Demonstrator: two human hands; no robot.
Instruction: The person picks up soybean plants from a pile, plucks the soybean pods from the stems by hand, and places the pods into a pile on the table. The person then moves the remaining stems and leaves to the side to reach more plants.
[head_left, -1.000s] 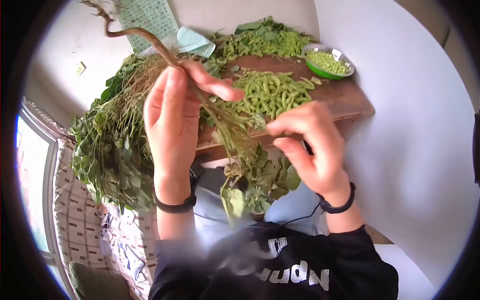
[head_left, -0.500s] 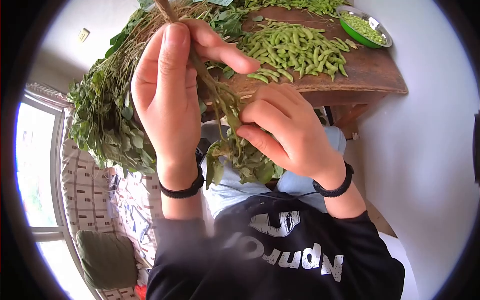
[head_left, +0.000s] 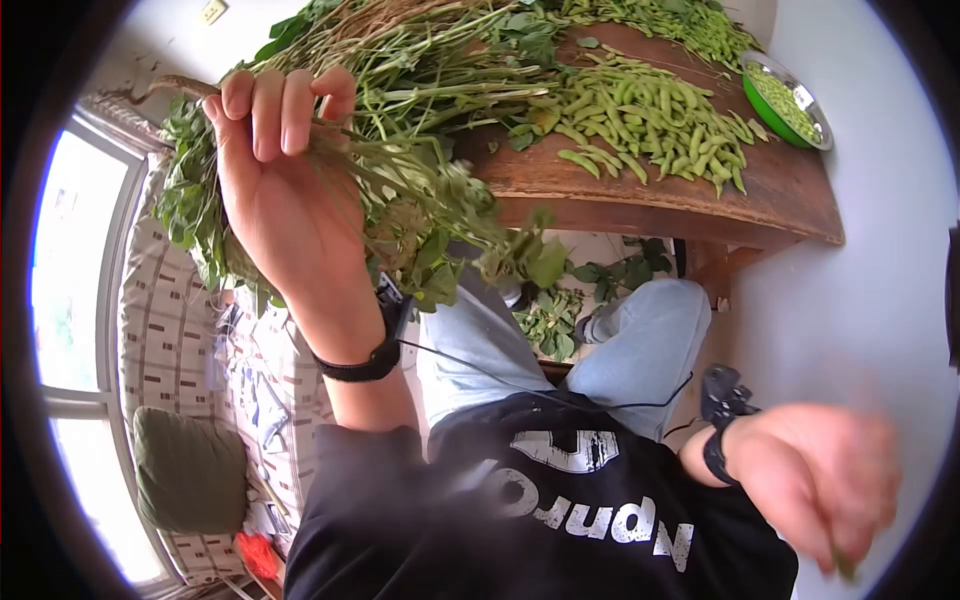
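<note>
My left hand is raised and closed around the stalk of a leafy soybean plant, whose green leaves droop toward my lap. My right hand is low at the right, blurred, with its fingers pinched on a small green piece, probably a pod. A pile of picked green pods lies on the brown wooden table beyond the plant. More uprooted leafy plants are heaped at the table's left end, behind my left hand.
A green bowl with shelled beans stands at the table's far right. Fallen leaves lie on the floor between my knees. A patterned sofa with a green cushion and a window are on the left. White wall on the right.
My right hand has left the plant and dropped down to the right, away from the table. My left hand has tilted the plant more level. The view has swung downward.
</note>
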